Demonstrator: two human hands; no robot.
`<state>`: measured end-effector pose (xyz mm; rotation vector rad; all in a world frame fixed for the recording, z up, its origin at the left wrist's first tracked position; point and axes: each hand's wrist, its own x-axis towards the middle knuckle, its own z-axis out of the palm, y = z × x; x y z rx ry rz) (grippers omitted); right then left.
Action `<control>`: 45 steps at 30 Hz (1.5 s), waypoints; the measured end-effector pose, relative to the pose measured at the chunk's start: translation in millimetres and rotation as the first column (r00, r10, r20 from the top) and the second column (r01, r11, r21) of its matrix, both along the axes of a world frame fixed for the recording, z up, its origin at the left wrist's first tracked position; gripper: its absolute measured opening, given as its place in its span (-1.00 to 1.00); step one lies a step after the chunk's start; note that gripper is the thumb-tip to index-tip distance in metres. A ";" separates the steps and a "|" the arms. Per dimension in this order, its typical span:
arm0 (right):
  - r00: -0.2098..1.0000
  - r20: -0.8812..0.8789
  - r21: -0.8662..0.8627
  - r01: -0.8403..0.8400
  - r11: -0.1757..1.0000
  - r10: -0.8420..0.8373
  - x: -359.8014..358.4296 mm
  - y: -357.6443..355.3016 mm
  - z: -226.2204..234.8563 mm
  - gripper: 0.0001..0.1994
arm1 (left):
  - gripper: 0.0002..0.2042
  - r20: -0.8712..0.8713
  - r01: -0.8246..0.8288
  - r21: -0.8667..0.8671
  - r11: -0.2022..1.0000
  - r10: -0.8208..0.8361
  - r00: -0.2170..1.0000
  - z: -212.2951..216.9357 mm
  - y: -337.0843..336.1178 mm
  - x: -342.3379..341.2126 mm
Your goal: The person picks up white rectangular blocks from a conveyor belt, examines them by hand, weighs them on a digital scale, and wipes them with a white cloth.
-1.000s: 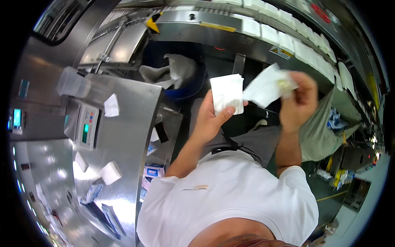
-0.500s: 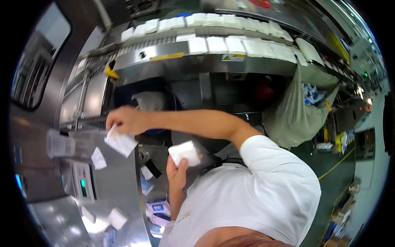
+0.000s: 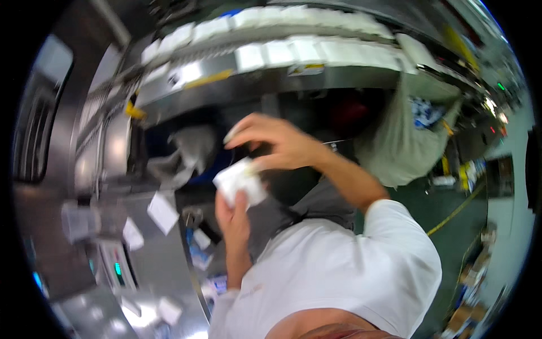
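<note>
In my left hand (image 3: 232,220) I hold a small stack of white folded wipes or pads (image 3: 241,182), the thumb lying on top; motion blur hides its exact kind. My right hand (image 3: 276,142) hovers just above and to the right of the stack, fingers apart, its thumb close to the stack's upper edge. Whether that thumb touches is unclear. To the left, a flat white piece (image 3: 163,213) rests on the steel table (image 3: 161,260). Another thin white piece (image 3: 133,234) lies beside it, near a scale (image 3: 116,265) with a lit green display.
A conveyor (image 3: 226,93) carrying rows of white stacks (image 3: 307,52) runs across the far side. At right hangs a large pale cloth sack (image 3: 389,141) with blue-white scraps. A clear plastic jug (image 3: 80,221) stands on the left, and grey cloth (image 3: 192,148) hangs below the conveyor.
My right hand has let go of a white piece, now on the left table, and moved right to the stack. The stack in my left hand has shifted slightly up and left.
</note>
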<state>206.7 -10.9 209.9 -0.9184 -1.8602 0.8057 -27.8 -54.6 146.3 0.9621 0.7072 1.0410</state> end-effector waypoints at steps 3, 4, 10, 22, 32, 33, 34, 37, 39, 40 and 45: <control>0.982 0.072 0.027 0.171 0.985 -0.173 17.2 -29.8 1.6 -0.57 | -0.62 -0.082 0.116 0.121 0.986 -0.106 0.991 11.6 7.1 22.9; 0.979 0.034 0.080 0.197 0.977 -0.200 19.8 -33.5 -1.6 -0.64 | -0.61 -0.035 0.149 0.146 0.978 -0.145 0.989 22.6 8.0 31.4; 0.967 -0.110 0.127 0.242 0.962 -0.229 18.7 -37.4 -0.8 -0.71 | -0.59 0.055 0.184 0.188 0.965 -0.197 0.979 30.2 11.1 41.9; 0.905 -0.186 0.348 0.426 0.835 -0.384 -0.4 -40.7 -12.5 -0.72 | -0.57 0.137 0.140 0.119 0.983 -0.156 0.978 36.9 5.0 39.2; 0.919 -0.175 0.300 0.391 0.870 -0.353 -5.2 -47.5 -4.5 -0.70 | -0.55 0.124 0.085 0.141 0.986 -0.103 0.987 28.6 1.6 34.5; 0.921 -0.152 0.348 0.390 0.852 -0.359 -5.1 -48.1 -4.1 -0.69 | -0.56 0.128 0.085 0.134 0.987 -0.102 0.987 28.5 1.5 34.5; 0.922 -0.129 0.396 0.387 0.833 -0.366 -4.9 -48.7 -3.9 -0.69 | -0.55 0.132 0.083 0.132 0.988 -0.101 0.986 28.9 1.7 34.8; 0.913 -0.029 0.535 0.359 0.765 -0.408 -7.2 -54.8 1.2 -0.67 | -0.55 0.173 0.099 0.095 0.991 -0.114 0.978 29.8 1.8 34.9; 0.908 0.004 0.643 0.319 0.696 -0.420 -10.4 -54.2 6.6 -0.67 | -0.55 0.239 0.133 0.033 0.991 -0.137 0.961 29.6 1.8 33.8; 0.913 -0.002 0.649 0.312 0.694 -0.409 -12.1 -54.7 8.7 -0.66 | -0.53 0.271 0.146 0.012 0.989 -0.144 0.952 28.2 1.6 32.7; 0.986 -0.133 0.519 0.157 0.840 -0.102 -25.4 -61.9 10.1 -0.70 | -0.42 0.370 0.138 0.067 0.988 -0.153 0.916 12.8 -1.3 20.7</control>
